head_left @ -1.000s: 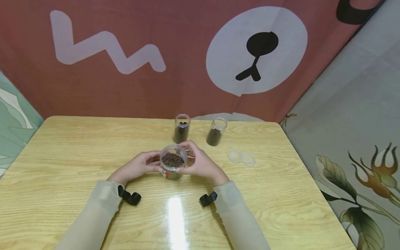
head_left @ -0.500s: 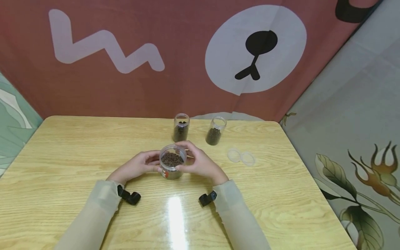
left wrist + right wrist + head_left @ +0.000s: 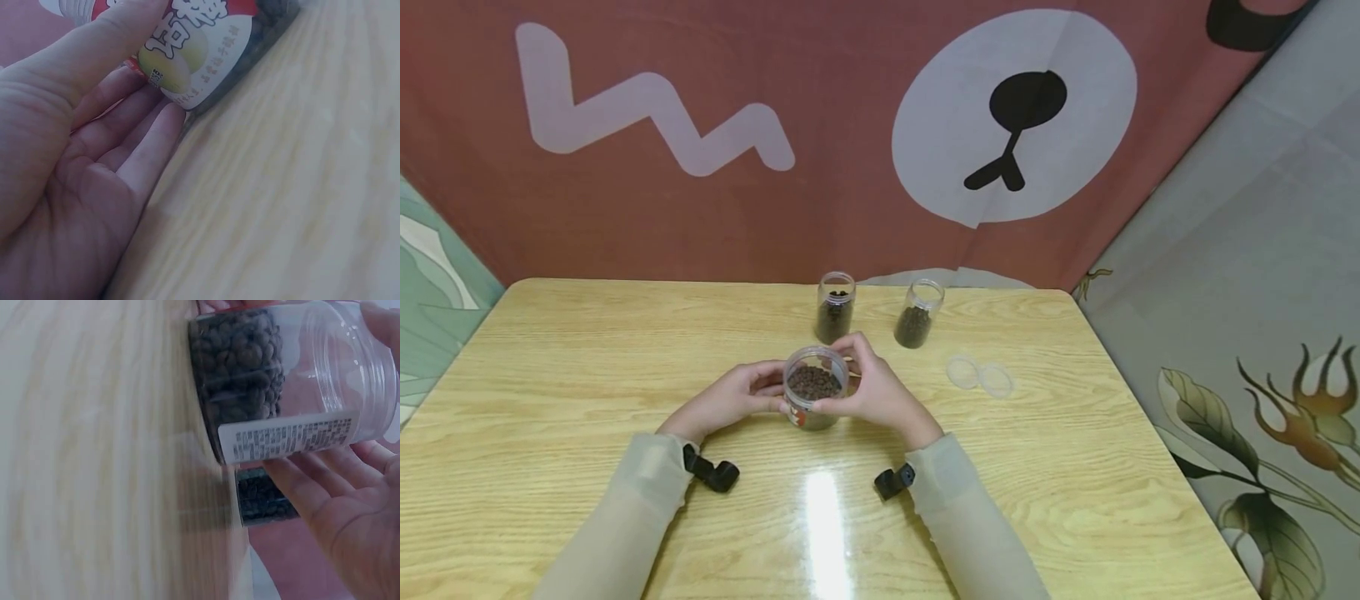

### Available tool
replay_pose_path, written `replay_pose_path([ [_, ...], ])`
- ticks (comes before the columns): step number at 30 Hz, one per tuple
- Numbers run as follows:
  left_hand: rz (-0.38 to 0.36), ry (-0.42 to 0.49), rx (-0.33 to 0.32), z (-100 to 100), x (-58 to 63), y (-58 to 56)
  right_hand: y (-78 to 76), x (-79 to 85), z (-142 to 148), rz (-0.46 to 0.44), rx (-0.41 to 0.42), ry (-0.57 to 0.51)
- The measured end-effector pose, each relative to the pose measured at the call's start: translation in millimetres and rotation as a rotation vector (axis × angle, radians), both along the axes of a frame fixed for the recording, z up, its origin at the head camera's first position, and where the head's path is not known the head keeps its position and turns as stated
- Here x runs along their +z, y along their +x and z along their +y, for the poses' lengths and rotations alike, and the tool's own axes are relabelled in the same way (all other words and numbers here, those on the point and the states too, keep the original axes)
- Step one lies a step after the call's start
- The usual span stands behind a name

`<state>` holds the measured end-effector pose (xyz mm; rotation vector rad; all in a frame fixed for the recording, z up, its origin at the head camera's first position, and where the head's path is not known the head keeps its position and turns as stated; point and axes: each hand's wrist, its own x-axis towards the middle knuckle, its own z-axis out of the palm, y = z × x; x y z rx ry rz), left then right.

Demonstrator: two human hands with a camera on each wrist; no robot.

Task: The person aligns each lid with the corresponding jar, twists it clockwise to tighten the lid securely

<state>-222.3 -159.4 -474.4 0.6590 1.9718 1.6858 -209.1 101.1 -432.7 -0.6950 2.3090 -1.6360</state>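
Observation:
A wide clear jar (image 3: 815, 385), lidless and part filled with dark brown pellets, stands upright near the middle of the table. My left hand (image 3: 748, 392) grips its left side; in the left wrist view, the thumb lies along the red and white printed label (image 3: 187, 56). From the right, my right hand (image 3: 868, 387) holds the jar near the rim, thumb in front and fingers round the back. The right wrist view shows a white text sticker (image 3: 287, 436) on the side, above those fingers (image 3: 300, 484), and the pellets filling the jar's lower part.
Behind the jar stand two slimmer, lidless jars of dark pieces, the left jar (image 3: 835, 312) close behind my right fingers and the right jar (image 3: 917, 315) further off. Two thin clear discs (image 3: 980, 377) lie on the wooden table (image 3: 587, 350) to the right. A red cloth (image 3: 737, 225) hangs behind.
My right hand has shifted a little on the jar: its thumb lies further left across the front and its wrist sits slightly further left. The left hand and the jar stay put.

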Motion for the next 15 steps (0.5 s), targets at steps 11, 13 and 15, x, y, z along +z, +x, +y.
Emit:
replay_pose_path([
  [11,0.011,0.029,-0.014,1,-1.0,-0.9,-5.4,-1.8,13,-0.03,0.156,-0.036],
  [13,0.01,0.031,-0.013,1,-1.3,-1.1,-6.4,-2.0,13,-0.035,0.169,-0.045],
  [15,0.004,0.033,-0.013,1,-1.4,-1.2,-6.9,-1.9,14,-0.045,0.174,-0.055],
])
